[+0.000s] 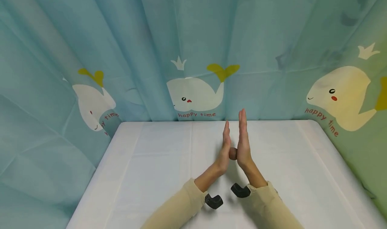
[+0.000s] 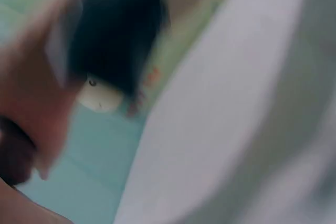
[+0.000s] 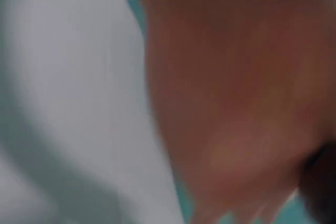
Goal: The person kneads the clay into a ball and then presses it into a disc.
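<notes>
Head view, white table (image 1: 157,168), whale-print curtain (image 1: 199,30), both hands (image 1: 224,153) (image 1: 243,145) (fingers straight) pressing brown ball (image 1: 233,154)

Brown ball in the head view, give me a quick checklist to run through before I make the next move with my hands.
1. Brown ball lies between left hand and right hand: ok.
2. Fingers straight on both hands: ok.
3. Sleeve cuffs back from the palms: ok.
4. Black brackets by the cuffs, apart from the ball: ok.
5. Ball evenly round: cannot tell; the hands partly cover it.
6. Wrist views sharp enough to check contact: not ok; both are blurred.
</notes>
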{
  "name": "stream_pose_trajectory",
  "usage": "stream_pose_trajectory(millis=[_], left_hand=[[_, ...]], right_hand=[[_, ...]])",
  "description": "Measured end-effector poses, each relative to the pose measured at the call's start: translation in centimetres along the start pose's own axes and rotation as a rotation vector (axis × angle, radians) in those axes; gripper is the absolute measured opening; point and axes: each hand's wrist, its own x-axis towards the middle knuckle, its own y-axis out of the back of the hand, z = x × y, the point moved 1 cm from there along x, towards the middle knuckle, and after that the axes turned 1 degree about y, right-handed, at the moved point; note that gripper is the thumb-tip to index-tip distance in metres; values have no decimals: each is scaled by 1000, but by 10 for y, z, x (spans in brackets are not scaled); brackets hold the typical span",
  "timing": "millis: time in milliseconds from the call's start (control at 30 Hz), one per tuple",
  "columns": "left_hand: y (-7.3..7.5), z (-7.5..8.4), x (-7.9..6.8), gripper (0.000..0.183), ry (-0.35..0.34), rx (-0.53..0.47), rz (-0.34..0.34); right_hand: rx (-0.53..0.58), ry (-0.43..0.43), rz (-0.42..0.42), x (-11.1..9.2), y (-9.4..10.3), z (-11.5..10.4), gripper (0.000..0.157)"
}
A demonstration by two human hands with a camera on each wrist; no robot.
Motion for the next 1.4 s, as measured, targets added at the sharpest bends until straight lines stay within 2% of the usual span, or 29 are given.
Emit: stream_pose_trajectory(millis=[133,267,367,433,533,600,700,767,833,900,1000,1100,1200,1300,1400], left_hand=[[-2,14,-2,66,-26,-71,-7],[4,26,10,72,-90,-74,15],[11,21,19,70,-112,8,75],[14,12,20,69,-97,71,99],[12,-1,14,67,-60,131,75],[8,-5,7,66,-33,96,43],[1,1,1,65,-13,-38,15],[-2,10,1,66,-7,-127,26],[0,19,4,70,-11,-178,44],[4,25,9,71,-29,-190,75],[13,23,19,67,-76,-115,99],[16,15,23,63,-88,-29,80],[13,11,18,61,-52,-5,38],[7,19,12,63,-46,-32,-19],[4,33,9,69,-66,-50,-64]], right_hand=[[-77,21,-4,6,10,14,54],[-60,20,-54,-11,1,27,54],[-26,1,-84,-25,-13,21,55],[-34,19,-85,-28,-19,10,55],[-61,54,-68,-19,-17,-5,57],[-116,74,-54,-7,-12,-8,57],[-187,74,-39,7,0,-2,58],[-195,44,-29,10,6,7,57],[-156,4,-38,5,6,14,56],[-90,-26,-67,-5,1,17,55],[-25,-15,-119,-20,-12,12,56],[-16,27,-135,-23,-20,0,57],[-76,49,-120,-11,-17,-10,58],[-116,33,-94,2,-5,-5,57],[-78,17,-83,2,5,10,56]])
